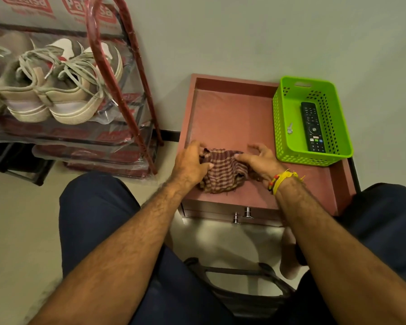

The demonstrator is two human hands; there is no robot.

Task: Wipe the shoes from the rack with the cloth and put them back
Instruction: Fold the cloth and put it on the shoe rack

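A checked maroon and beige cloth [223, 171] lies bunched on the pink top of a small cabinet [227, 113]. My left hand [190, 164] grips its left edge with curled fingers. My right hand [258, 161] holds its right side, thumb over the fabric, other fingers partly lifted. A pair of beige sneakers [54, 90] with loose laces stands on the upper shelf of the red-framed shoe rack [127, 109] at the left, heels towards me. Another shoe shows partly at the far left edge.
A green plastic basket [286, 127] with a black remote control [312, 126] and a key sits on the cabinet's right side. The rack's lower shelves are wrapped in printed plastic. My knees flank the cabinet, and a dark stool frame [239, 273] is below.
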